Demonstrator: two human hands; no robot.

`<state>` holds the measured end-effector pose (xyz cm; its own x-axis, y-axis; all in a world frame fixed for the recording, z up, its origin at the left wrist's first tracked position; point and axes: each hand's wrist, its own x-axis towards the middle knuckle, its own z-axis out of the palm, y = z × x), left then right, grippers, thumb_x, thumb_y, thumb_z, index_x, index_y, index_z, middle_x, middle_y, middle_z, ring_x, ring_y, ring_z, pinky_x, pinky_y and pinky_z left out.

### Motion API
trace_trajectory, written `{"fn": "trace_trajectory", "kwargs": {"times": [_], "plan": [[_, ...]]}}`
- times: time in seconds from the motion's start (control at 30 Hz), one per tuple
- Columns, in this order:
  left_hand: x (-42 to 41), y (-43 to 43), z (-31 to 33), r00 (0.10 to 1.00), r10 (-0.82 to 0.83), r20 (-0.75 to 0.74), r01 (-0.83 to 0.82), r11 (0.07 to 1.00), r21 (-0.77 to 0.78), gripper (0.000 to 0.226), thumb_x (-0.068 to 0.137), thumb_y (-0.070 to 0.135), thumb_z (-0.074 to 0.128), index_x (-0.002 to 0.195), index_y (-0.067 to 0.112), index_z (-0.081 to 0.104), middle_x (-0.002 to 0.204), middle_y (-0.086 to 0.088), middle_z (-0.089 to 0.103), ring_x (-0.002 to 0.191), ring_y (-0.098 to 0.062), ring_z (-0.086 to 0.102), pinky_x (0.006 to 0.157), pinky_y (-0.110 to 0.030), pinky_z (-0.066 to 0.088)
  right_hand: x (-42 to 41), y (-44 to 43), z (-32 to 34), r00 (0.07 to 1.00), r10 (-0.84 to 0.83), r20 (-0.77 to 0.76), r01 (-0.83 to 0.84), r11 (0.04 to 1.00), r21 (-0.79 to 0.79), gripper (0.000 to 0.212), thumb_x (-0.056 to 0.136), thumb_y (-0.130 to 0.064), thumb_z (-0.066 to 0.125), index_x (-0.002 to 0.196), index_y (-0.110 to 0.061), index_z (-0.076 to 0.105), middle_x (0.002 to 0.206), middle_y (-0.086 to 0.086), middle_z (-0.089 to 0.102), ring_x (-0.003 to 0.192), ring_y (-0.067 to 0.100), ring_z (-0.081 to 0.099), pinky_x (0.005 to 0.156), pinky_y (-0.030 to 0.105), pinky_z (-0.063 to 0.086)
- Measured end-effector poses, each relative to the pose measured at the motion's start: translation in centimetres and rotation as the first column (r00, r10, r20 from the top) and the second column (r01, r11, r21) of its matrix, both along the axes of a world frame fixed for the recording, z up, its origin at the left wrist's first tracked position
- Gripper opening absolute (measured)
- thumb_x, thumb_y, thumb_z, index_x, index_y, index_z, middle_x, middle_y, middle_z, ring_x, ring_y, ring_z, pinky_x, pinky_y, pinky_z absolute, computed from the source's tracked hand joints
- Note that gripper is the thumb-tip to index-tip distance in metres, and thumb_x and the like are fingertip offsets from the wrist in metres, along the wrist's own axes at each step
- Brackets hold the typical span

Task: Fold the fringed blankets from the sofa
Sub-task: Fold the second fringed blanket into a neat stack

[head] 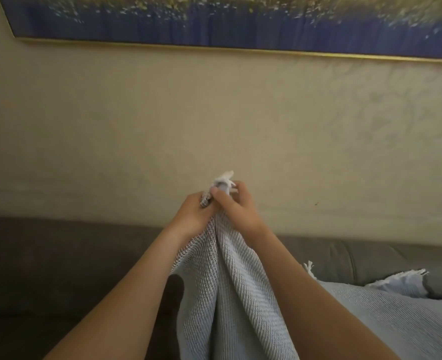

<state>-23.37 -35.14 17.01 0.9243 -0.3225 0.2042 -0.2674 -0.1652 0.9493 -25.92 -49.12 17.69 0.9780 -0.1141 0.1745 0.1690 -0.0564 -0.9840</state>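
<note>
A pale blue-grey woven blanket (230, 289) with white fringe hangs down from both my hands in front of the sofa. My left hand (194, 214) and my right hand (236, 206) are held together, raised, each shut on the blanket's top edge. White fringe tufts stick up above my right fingers. The rest of the blanket spreads to the lower right over the sofa, where another fringed edge (399, 278) shows.
The dark grey sofa (59, 261) runs across the lower part of the view, against a beige wall (162, 120). A large blue and gold framed painting (240, 22) hangs above.
</note>
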Motion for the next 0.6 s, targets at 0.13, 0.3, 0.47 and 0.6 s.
{"fn": "trace_trajectory", "kwargs": {"times": [0.13,0.3,0.47,0.6], "plan": [[0.8,-0.4,-0.6,0.983,0.179,-0.025,-0.181,0.979,-0.089,0.005,0.096,0.033,0.077,0.095,0.029,0.08,0.091,0.011,0.081,0.083,0.001,0.075,0.069,-0.013,0.053,-1.2,-3.0,-3.0,0.985,0.143,-0.098,-0.165,0.945,-0.282,0.043,0.097,-0.046,0.072,0.089,-0.004,0.067,0.078,0.001,0.065,0.069,0.012,0.062,0.064,0.027,0.051],[1.1,-2.1,-1.3,0.962,0.274,0.0,-0.273,0.959,-0.079,0.013,0.1,0.029,0.073,0.111,0.028,0.081,0.099,0.009,0.08,0.092,-0.008,0.074,0.078,-0.026,0.057,-0.7,-6.1,-6.0,0.955,0.07,-0.287,-0.21,0.844,-0.493,0.042,0.094,-0.03,0.077,0.064,-0.017,0.051,0.058,-0.004,0.051,0.051,0.012,0.046,0.051,0.025,0.04],[0.9,-3.3,-1.3,0.903,0.422,-0.077,-0.429,0.883,-0.189,0.014,0.106,0.033,0.065,0.106,0.029,0.078,0.104,0.008,0.076,0.097,-0.007,0.068,0.077,-0.025,0.052,-1.0,-9.2,-7.7,0.909,-0.147,-0.389,-0.139,0.774,-0.617,0.024,0.087,-0.02,0.066,0.066,-0.014,0.055,0.067,0.002,0.058,0.061,0.019,0.055,0.056,0.028,0.041],[1.0,-3.9,-1.2,0.789,0.592,-0.161,-0.613,0.742,-0.272,0.019,0.106,0.033,0.064,0.112,0.021,0.078,0.099,0.009,0.074,0.094,-0.008,0.069,0.081,-0.031,0.057,-2.2,-11.0,-9.3,0.856,-0.289,-0.43,-0.167,0.631,-0.757,0.019,0.09,-0.023,0.06,0.078,-0.008,0.057,0.077,0.005,0.064,0.067,0.023,0.06,0.06,0.033,0.047]]}}
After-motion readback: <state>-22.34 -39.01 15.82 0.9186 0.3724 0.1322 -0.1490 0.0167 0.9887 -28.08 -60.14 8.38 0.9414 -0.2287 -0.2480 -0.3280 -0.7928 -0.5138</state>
